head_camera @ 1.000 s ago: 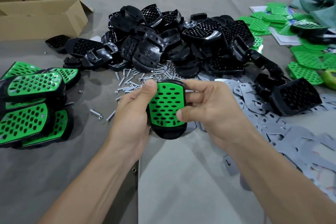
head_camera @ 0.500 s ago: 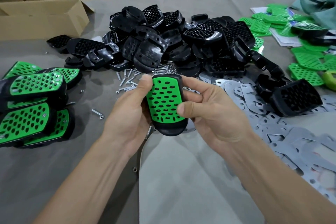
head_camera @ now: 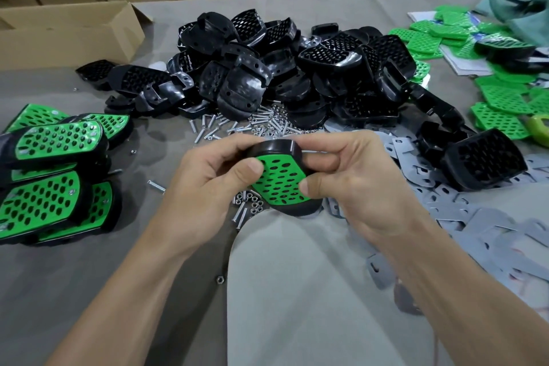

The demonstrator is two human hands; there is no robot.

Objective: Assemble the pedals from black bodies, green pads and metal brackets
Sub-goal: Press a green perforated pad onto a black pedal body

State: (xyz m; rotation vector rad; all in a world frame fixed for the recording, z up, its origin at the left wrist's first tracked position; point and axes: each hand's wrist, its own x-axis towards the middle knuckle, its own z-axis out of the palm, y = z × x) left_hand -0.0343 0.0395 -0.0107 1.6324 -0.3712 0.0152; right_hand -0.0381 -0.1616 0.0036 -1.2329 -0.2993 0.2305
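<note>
Both hands hold one pedal (head_camera: 280, 184), a black body with a perforated green pad on top, just above the table's middle. My left hand (head_camera: 205, 190) grips its left side with the thumb pressing the pad's upper left. My right hand (head_camera: 356, 184) grips the right side, thumb on the pad's right edge. Behind lies a big heap of black bodies (head_camera: 282, 74). Loose green pads (head_camera: 502, 98) are spread at the right. Grey metal brackets (head_camera: 463, 211) cover the table to the right of my hands.
Several finished green-and-black pedals (head_camera: 53, 175) are stacked at the left. Screws and nuts (head_camera: 252, 125) lie scattered between the heap and my hands. An open cardboard box (head_camera: 65, 33) stands at the back left, more cartons and orange stools behind the table.
The pedal has tipped so its far end points more toward the camera, and both thumbs have shifted onto the green pad. The hands stay in about the same place.
</note>
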